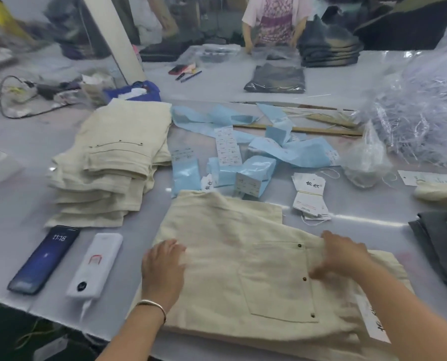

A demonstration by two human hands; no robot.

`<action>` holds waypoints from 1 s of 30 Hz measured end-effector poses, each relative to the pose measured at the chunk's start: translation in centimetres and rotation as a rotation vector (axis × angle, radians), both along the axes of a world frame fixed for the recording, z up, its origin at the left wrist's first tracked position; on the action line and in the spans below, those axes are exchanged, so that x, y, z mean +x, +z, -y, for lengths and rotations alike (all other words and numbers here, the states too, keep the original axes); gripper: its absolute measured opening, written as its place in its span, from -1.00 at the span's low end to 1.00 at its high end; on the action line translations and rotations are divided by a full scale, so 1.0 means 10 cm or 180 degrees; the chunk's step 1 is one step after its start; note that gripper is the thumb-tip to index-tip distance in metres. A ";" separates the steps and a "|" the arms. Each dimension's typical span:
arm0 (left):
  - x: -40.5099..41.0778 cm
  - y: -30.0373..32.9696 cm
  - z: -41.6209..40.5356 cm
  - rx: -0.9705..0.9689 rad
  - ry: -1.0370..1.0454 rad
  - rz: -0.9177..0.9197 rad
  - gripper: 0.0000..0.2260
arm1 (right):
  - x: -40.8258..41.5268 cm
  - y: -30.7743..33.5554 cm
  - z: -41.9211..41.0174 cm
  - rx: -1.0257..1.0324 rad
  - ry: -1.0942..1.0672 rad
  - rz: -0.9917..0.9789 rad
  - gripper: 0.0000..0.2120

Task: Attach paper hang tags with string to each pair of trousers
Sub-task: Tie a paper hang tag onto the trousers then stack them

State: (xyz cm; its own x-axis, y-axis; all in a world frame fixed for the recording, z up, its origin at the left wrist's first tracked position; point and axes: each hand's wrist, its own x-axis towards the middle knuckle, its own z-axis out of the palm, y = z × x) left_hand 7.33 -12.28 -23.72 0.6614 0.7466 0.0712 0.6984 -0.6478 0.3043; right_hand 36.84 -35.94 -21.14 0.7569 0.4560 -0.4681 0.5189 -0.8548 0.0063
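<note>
A folded pair of cream trousers [246, 269] lies in front of me on the white table [22, 204], back pocket up. My left hand [164, 267] lies flat on its left edge, fingers straight. My right hand [339, 254], blurred by motion, pinches the cloth by the pocket's upper right corner. A white hang tag [372, 320] with black characters lies on the trousers at the right, under my right forearm. A bundle of hang tags [309, 195] with strings sits beyond the trousers. A stack of folded cream trousers [110, 162] stands at the left.
Blue label sheets [243, 157] are scattered at the middle. A phone [44, 259] and a white power bank [97, 264] lie at the front left. Clear plastic bags [423, 108] pile at the right, grey trousers [441, 243] at the right edge. A person [274, 19] works at the far side.
</note>
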 end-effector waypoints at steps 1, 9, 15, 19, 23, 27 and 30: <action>-0.05 0.01 -0.08 -0.0046 0.0351 -0.0131 -0.52 | -0.04 0.01 -0.04 -0.0035 -0.0070 -0.0056 -0.15; -0.31 0.01 -0.43 -0.2015 0.1148 0.0626 -0.38 | -0.56 0.04 -0.04 0.0767 -0.0711 -0.0021 -0.59; -0.36 0.65 -0.42 -0.4099 0.0151 0.2199 -0.59 | -0.90 0.35 0.19 0.1416 -0.0808 -0.0181 -0.58; -0.21 1.27 -0.23 -0.4491 -0.1049 0.2497 -0.60 | -1.07 0.83 0.68 0.2279 -0.1290 -0.0332 -0.65; 0.19 1.83 0.28 -0.4730 -0.1826 0.2461 -0.57 | -1.35 1.38 1.30 0.3034 -0.1658 -0.0273 -0.62; 0.81 2.44 1.17 -0.4765 -0.2608 0.2231 -0.69 | -1.55 1.84 1.92 0.3377 -0.2046 0.0154 -0.62; 1.31 2.89 1.96 -0.4684 -0.3156 0.1938 -0.74 | -1.60 2.18 2.52 0.3630 -0.2523 0.0776 -0.52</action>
